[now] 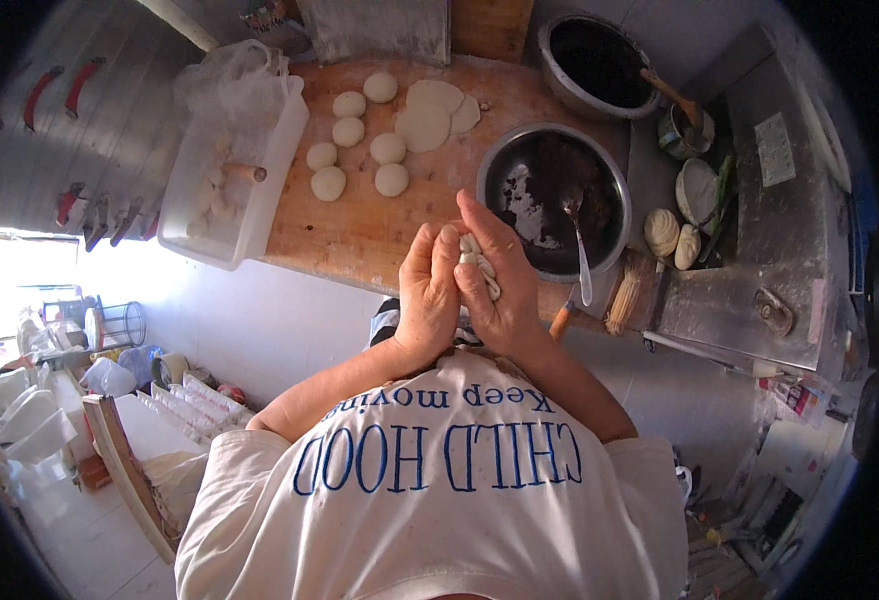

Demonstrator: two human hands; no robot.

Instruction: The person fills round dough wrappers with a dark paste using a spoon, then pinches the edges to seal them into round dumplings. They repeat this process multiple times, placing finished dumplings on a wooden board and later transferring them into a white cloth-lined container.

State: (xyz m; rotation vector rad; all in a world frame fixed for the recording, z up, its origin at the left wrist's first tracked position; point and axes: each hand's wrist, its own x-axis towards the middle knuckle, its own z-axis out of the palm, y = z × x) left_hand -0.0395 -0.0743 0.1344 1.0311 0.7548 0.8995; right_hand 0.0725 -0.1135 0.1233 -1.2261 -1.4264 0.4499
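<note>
My left hand [430,289] and my right hand [503,281] are cupped together over the near edge of the wooden board [349,240], closed around a pleated dough bun [481,266]. Much of the bun is hidden by my fingers and palms. Beyond them, several round dough balls [348,132] lie on the board, with flat dough rounds [423,127] overlapping one another to their right. A steel bowl [488,161] with dark filling and a metal spoon [580,251] stands just right of my hands.
A white plastic tub [248,225] holding dough pieces and a rolling pin [244,172] stands left. Upper right is a larger bowl [559,79] of dark filling. Two pleated buns [661,232], a small bowl [696,193] and a bamboo whisk [629,296] are at right.
</note>
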